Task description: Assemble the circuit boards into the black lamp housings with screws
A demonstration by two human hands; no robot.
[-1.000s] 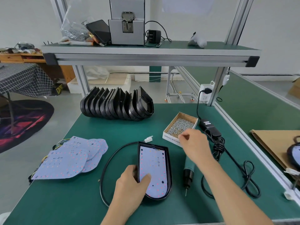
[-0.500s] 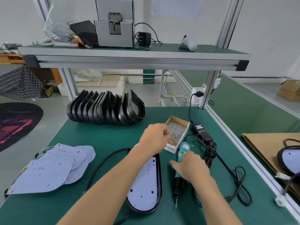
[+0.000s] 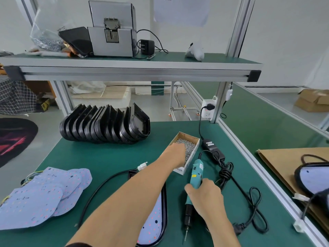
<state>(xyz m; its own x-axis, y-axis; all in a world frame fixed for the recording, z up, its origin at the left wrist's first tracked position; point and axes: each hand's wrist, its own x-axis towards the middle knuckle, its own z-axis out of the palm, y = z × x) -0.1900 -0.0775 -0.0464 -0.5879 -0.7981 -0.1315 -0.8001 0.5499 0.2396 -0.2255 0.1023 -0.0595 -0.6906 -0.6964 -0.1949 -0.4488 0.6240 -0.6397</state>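
Head view, one left hand reaching into one box of screws, finger state unclear, one right hand gripping one teal electric screwdriver, one lamp housing holding one circuit board between the forearms, one loose pile of circuit boards at left, one row of black housings behind.

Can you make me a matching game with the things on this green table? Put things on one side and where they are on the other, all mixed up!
Things:
1. left hand
2. right hand
3. spare circuit boards
4. empty black housings

Places:
A. stacked in a row at the back of the table
B. gripping the teal screwdriver
C. piled at the table's left edge
D. reaching into the box of screws

Pairs: 1-D, 2-B, 3-C, 4-A
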